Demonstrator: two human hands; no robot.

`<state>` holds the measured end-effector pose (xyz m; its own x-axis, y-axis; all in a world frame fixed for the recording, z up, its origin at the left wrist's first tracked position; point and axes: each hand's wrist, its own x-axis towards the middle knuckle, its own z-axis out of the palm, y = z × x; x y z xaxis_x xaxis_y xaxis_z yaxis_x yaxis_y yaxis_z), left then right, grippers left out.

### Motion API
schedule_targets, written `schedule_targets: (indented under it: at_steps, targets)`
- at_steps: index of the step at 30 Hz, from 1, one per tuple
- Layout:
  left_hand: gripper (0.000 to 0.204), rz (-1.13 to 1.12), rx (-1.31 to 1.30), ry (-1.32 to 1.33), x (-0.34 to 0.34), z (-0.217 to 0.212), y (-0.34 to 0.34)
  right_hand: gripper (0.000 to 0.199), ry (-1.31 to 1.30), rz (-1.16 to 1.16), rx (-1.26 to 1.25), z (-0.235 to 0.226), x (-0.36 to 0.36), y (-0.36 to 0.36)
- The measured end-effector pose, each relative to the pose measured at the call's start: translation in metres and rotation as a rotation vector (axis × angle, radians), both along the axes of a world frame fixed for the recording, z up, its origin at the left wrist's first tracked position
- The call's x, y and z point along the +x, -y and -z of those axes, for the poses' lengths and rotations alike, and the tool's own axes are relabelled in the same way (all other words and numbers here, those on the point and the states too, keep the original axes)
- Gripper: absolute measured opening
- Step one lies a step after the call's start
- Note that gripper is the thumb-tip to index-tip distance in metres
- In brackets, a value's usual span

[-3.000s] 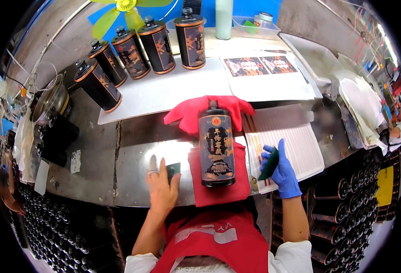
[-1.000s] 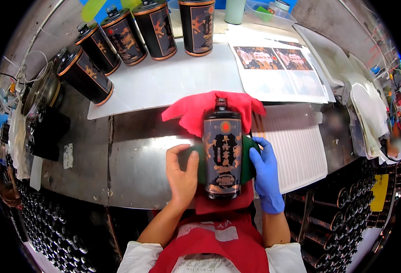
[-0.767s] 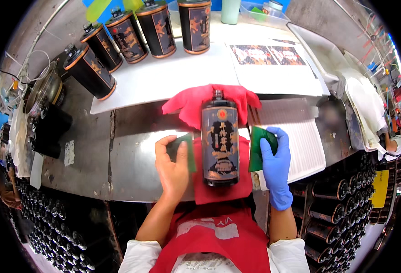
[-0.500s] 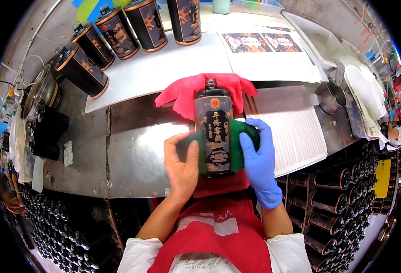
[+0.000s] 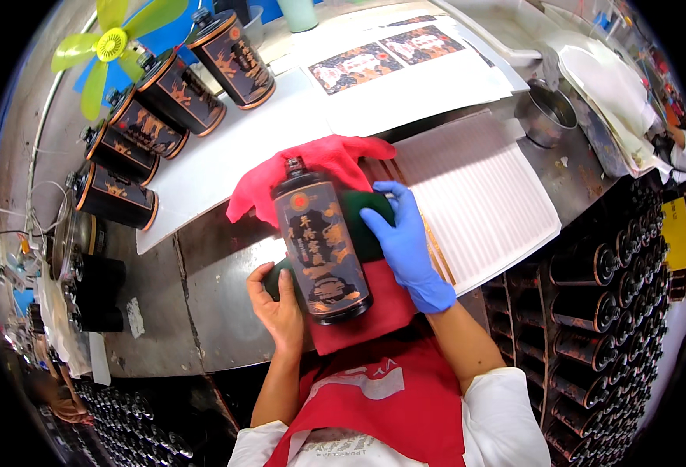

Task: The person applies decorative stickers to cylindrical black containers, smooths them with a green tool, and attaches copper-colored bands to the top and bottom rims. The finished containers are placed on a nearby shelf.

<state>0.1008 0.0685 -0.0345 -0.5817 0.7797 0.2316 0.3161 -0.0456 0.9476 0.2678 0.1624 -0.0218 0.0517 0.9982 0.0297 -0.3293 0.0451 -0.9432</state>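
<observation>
Okay: right hand (image 5: 407, 247) pinches green sheet (image 5: 360, 224), left hand (image 5: 279, 313) second sheet (image 5: 278, 271), contact unclear; press evenly against bottle (image 5: 320, 253).

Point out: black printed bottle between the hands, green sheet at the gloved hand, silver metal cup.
Black bottle with copper-coloured print (image 5: 322, 253), head view: label middle.
Flat dark-green sheet (image 5: 365, 242) right of the bottle, head view: lower face.
Round silver metal cup (image 5: 537, 126), head view: outer wall.

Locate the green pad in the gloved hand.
Near the middle of the head view, the green pad is held in the gloved right hand, just right of the labelled black bottle.
</observation>
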Motion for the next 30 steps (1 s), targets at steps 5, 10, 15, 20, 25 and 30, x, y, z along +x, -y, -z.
schedule_targets:
  at_steps: [5,10,15,20,25,30]
  targets:
    - [0.025,-0.09,-0.131,-0.43,-0.026,-0.003,0.006,0.018,0.162,-0.137,0.284,-0.046,0.022,0.015]
    - [0.04,0.083,-0.493,-0.858,-0.05,0.011,0.026,0.024,0.293,-0.321,0.547,-0.027,0.051,0.078]
    - [0.072,0.466,0.018,-0.415,-0.008,-0.041,0.024,0.028,0.32,-0.355,0.554,-0.039,0.057,0.051]
    - [0.082,0.497,-0.029,-0.71,0.011,-0.043,0.029,0.032,0.378,-0.244,0.699,-0.035,0.035,0.036]
    - [0.067,0.418,0.132,-0.645,0.013,-0.036,0.027,0.023,0.346,-0.437,0.359,-0.03,0.059,0.075]
    - [0.066,0.435,0.155,-0.584,0.008,-0.02,0.028,0.025,0.193,-0.277,-0.147,-0.038,0.033,0.026]
